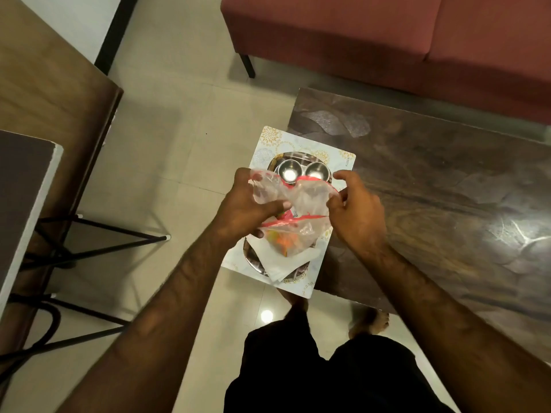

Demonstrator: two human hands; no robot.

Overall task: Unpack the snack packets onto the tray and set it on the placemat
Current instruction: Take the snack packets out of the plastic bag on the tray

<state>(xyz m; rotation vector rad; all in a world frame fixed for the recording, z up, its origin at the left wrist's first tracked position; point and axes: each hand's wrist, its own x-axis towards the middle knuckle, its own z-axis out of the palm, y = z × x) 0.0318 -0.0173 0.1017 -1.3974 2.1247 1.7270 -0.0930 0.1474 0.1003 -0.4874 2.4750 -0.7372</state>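
Two hands hold a clear plastic bag over a steel tray on a placemat.

The left hand (244, 208) is clenched on the left side of the clear plastic bag (293, 201), thumb laid across its front, while the right hand (356, 208) pinches the bag's right edge by its red rim. Between and just below the hands, orange and yellow snack packets (283, 241) show through the bag's lower part. Beneath the hands lies the steel tray (253, 260), with white paper (280, 263) on its near end and two small steel bowls (301, 171) just beyond the fingers. The tray sits on the patterned placemat (268, 138), which overhangs the left end of the dark wooden bench (432, 180) to the right of the right hand.
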